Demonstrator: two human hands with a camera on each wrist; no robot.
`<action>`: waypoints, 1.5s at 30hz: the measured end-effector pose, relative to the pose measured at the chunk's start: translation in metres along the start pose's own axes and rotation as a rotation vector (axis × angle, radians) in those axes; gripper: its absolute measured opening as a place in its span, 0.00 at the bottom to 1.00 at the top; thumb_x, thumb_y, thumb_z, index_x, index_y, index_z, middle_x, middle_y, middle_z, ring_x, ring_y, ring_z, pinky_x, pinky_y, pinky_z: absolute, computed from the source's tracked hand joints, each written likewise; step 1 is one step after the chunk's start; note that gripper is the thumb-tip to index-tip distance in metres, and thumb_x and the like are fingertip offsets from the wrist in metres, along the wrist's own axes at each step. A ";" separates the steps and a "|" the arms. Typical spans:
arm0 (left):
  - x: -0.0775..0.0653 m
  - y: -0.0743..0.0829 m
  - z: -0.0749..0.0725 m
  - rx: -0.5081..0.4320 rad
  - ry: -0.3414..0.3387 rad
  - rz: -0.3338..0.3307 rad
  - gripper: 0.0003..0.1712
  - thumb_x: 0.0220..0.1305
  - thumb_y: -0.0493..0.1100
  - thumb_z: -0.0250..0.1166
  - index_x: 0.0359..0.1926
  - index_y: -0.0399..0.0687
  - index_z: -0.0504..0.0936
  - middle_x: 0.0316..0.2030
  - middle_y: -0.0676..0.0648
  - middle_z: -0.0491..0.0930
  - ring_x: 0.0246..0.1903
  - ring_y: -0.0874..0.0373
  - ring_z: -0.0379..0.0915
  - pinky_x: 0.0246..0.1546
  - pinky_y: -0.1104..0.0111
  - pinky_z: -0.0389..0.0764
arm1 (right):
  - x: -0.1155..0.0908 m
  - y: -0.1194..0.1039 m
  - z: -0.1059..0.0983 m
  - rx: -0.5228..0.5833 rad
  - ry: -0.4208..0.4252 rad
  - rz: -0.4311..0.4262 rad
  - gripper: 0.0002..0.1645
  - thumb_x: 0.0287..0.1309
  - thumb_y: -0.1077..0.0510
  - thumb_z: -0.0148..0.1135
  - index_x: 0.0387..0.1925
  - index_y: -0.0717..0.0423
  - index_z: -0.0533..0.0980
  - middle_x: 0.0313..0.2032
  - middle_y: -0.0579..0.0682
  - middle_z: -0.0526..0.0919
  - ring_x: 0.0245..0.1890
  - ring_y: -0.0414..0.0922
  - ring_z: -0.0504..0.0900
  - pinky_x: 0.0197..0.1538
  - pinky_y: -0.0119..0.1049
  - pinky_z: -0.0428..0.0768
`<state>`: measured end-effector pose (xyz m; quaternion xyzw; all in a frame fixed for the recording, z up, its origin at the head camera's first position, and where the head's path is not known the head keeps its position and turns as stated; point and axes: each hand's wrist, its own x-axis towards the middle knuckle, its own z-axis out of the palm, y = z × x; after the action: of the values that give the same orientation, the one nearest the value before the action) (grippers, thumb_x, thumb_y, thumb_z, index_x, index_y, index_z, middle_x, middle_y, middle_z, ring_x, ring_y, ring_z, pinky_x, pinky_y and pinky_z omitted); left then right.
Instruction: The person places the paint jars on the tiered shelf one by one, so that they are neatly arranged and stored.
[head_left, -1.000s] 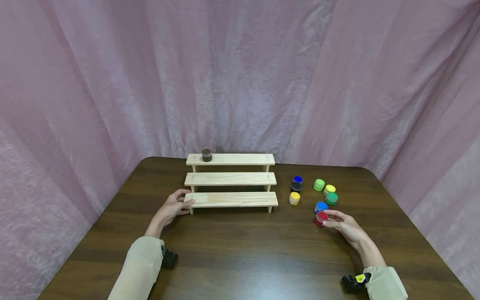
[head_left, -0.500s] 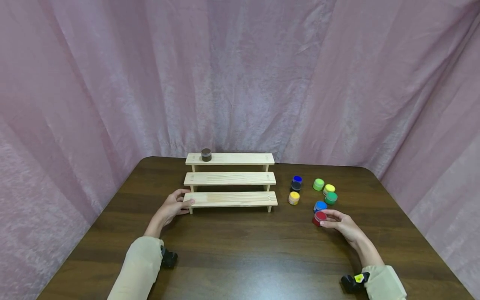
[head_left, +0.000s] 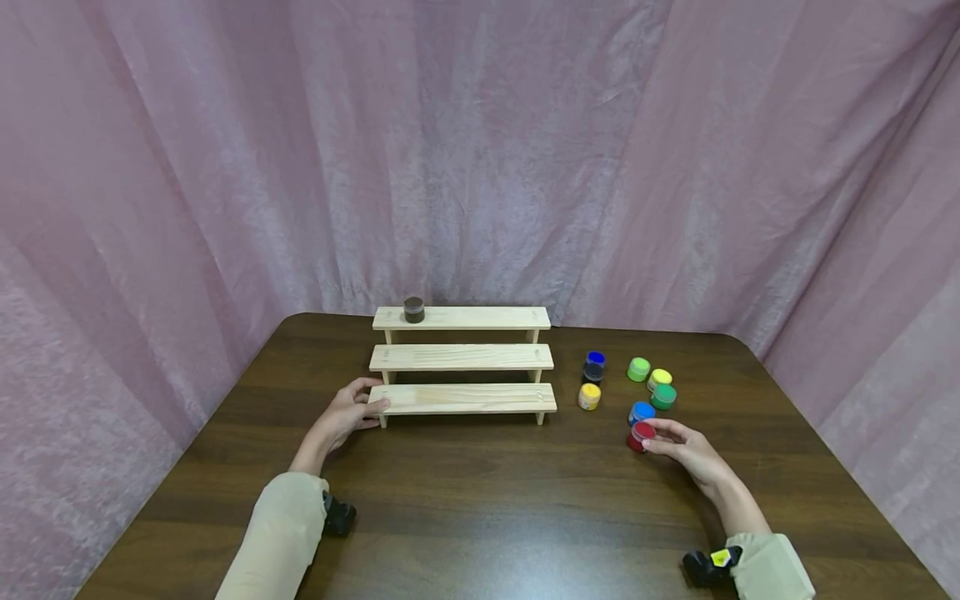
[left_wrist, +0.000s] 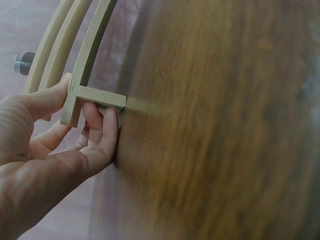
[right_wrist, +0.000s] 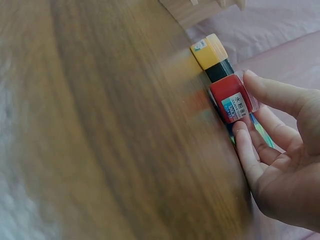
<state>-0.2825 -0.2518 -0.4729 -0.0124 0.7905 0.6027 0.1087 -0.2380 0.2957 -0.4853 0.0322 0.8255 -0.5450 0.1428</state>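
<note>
A three-tier wooden display stand [head_left: 461, 358] is on the table, its steps rising toward the back. My left hand [head_left: 347, 414] grips the left end of the lowest step, thumb on top and fingers beneath, beside the stand's leg [left_wrist: 102, 96]. One dark brown paint jar [head_left: 413, 311] sits on the top step near its left end. On the right, my right hand [head_left: 692, 454] pinches a red paint jar [right_wrist: 230, 98] between thumb and fingers, close over the table. Right behind the red jar is a blue paint jar [head_left: 642, 412].
Other paint jars stand right of the stand: a yellow-orange jar [head_left: 589, 397], a black jar [head_left: 592, 373], a dark blue jar [head_left: 596, 358], a light green jar [head_left: 638, 369], a yellow jar [head_left: 660, 380] and a green jar [head_left: 663, 397]. A pink curtain [head_left: 480, 150] hangs behind the table.
Almost nothing differs. Both hands keep their holds on the stand and the red paint jar; the whole head view shifts only slightly.
</note>
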 end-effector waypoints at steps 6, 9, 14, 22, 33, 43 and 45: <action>0.001 -0.001 -0.001 -0.008 0.000 0.003 0.32 0.68 0.39 0.61 0.68 0.36 0.60 0.36 0.49 0.75 0.35 0.61 0.77 0.46 0.64 0.83 | 0.000 -0.001 -0.001 0.020 -0.019 -0.007 0.37 0.62 0.48 0.63 0.66 0.64 0.64 0.43 0.33 0.82 0.45 0.32 0.75 0.55 0.36 0.68; 0.001 -0.002 -0.002 -0.012 -0.003 -0.007 0.32 0.68 0.39 0.61 0.69 0.37 0.60 0.37 0.49 0.75 0.35 0.61 0.77 0.46 0.64 0.83 | -0.001 -0.002 -0.002 0.050 -0.046 -0.017 0.37 0.63 0.50 0.62 0.66 0.65 0.63 0.42 0.33 0.82 0.44 0.32 0.77 0.52 0.31 0.72; 0.001 -0.003 -0.001 -0.011 -0.013 -0.008 0.33 0.68 0.40 0.62 0.68 0.37 0.60 0.37 0.48 0.76 0.35 0.60 0.77 0.46 0.64 0.83 | -0.003 -0.010 -0.002 0.118 -0.066 -0.067 0.35 0.64 0.53 0.62 0.65 0.68 0.62 0.42 0.32 0.81 0.42 0.29 0.80 0.50 0.25 0.78; 0.000 0.000 0.000 -0.025 -0.014 -0.009 0.33 0.68 0.38 0.61 0.69 0.36 0.58 0.36 0.49 0.76 0.35 0.61 0.77 0.45 0.65 0.82 | -0.003 -0.028 -0.002 0.120 -0.031 -0.175 0.29 0.64 0.55 0.62 0.62 0.63 0.67 0.41 0.29 0.80 0.43 0.29 0.81 0.51 0.25 0.78; -0.001 -0.001 -0.003 -0.025 -0.017 -0.003 0.34 0.68 0.38 0.61 0.69 0.35 0.57 0.37 0.49 0.76 0.36 0.59 0.78 0.45 0.64 0.82 | 0.016 -0.057 0.014 0.092 0.021 -0.162 0.36 0.62 0.50 0.64 0.65 0.64 0.65 0.43 0.32 0.78 0.41 0.27 0.80 0.51 0.25 0.79; -0.001 0.001 -0.004 -0.009 -0.027 0.005 0.33 0.69 0.40 0.60 0.69 0.37 0.58 0.31 0.53 0.74 0.33 0.61 0.75 0.48 0.64 0.82 | 0.031 -0.095 0.021 0.059 -0.029 -0.206 0.36 0.64 0.49 0.62 0.66 0.65 0.63 0.45 0.36 0.78 0.45 0.30 0.81 0.57 0.30 0.78; -0.001 0.001 -0.003 -0.008 -0.027 0.000 0.33 0.69 0.40 0.61 0.69 0.37 0.59 0.30 0.53 0.73 0.33 0.61 0.75 0.48 0.63 0.82 | 0.033 -0.100 0.022 0.056 -0.022 -0.209 0.36 0.64 0.49 0.62 0.66 0.64 0.63 0.46 0.36 0.77 0.44 0.28 0.79 0.54 0.26 0.78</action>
<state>-0.2821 -0.2548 -0.4710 -0.0046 0.7865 0.6059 0.1191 -0.2858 0.2319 -0.4133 -0.0560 0.8072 -0.5801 0.0931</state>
